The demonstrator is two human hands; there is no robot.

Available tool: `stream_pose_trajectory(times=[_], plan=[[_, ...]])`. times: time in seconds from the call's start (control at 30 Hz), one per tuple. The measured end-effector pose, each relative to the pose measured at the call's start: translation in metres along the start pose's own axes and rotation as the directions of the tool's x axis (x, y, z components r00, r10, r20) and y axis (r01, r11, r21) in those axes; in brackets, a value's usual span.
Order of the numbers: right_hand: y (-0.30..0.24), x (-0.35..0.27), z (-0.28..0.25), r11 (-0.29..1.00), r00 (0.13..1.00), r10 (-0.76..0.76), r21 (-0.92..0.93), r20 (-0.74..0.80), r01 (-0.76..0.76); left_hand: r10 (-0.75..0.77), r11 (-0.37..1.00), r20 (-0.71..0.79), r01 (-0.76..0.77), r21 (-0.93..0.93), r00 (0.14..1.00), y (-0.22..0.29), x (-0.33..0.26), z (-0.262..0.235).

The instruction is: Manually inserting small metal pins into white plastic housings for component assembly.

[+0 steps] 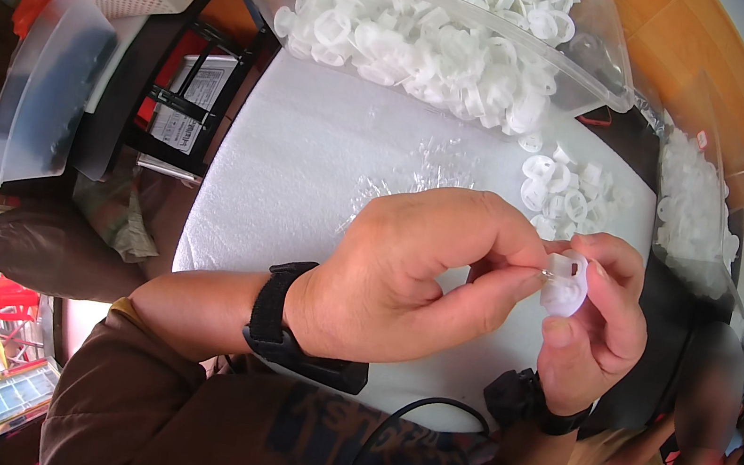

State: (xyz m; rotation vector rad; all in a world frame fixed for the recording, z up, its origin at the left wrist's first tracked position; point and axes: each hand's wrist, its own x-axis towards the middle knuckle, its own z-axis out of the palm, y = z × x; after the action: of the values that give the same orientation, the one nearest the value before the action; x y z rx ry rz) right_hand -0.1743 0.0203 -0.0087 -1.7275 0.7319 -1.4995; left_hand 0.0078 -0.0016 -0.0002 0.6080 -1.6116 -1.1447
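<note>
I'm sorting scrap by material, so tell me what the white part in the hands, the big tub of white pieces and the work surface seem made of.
White part: probably plastic, by its smooth, milky look. Tub: likely clear, glossy plastic, since the white pieces show through its wall. Work surface: perhaps foam, matte and finely pebbled.

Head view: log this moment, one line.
left hand: pinching thin shiny piece at white plastic part | right hand: holding part | foam sheet: loose white parts, shiny slivers

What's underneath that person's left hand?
A white work surface shows around the left hand, with thin shiny bits scattered just beyond it. Whether more lie directly beneath is hidden.
</note>
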Motion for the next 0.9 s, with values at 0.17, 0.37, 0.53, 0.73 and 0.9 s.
stream_pose_trajectory(times=[0.17, 0.37, 0.53, 0.73, 0.9], plan=[[-0.004, -0.001, 0.001, 1.000, 0.999, 0.014, -0.006, 0.050, -0.014, 0.011, 0.999, 0.008, -0.012, 0.051, 1.000, 0.000, -0.002, -0.001], [-0.001, -0.001, -0.003, 0.993, 0.995, -0.035, -0.106, 0.095, 0.045, -0.003, 0.996, 0.034, 0.000, 0.089, 0.999, -0.003, -0.005, 0.005], [0.002, -0.001, -0.003, 0.997, 0.999, 0.047, -0.055, 0.012, -0.047, -0.353, 0.902, 0.035, 0.350, -0.253, 0.935, -0.007, 0.003, 0.008], [0.002, 0.001, 0.001, 0.982, 0.981, 0.188, 0.040, -0.046, -0.187, -0.435, 0.779, 0.068, 0.413, -0.473, 0.898, -0.011, 0.006, 0.005], [-0.007, 0.000, -0.003, 0.949, 0.949, 0.314, 0.019, 0.018, -0.314, -0.344, 0.890, 0.002, 0.327, -0.318, 0.939, -0.006, 0.004, 0.006]])
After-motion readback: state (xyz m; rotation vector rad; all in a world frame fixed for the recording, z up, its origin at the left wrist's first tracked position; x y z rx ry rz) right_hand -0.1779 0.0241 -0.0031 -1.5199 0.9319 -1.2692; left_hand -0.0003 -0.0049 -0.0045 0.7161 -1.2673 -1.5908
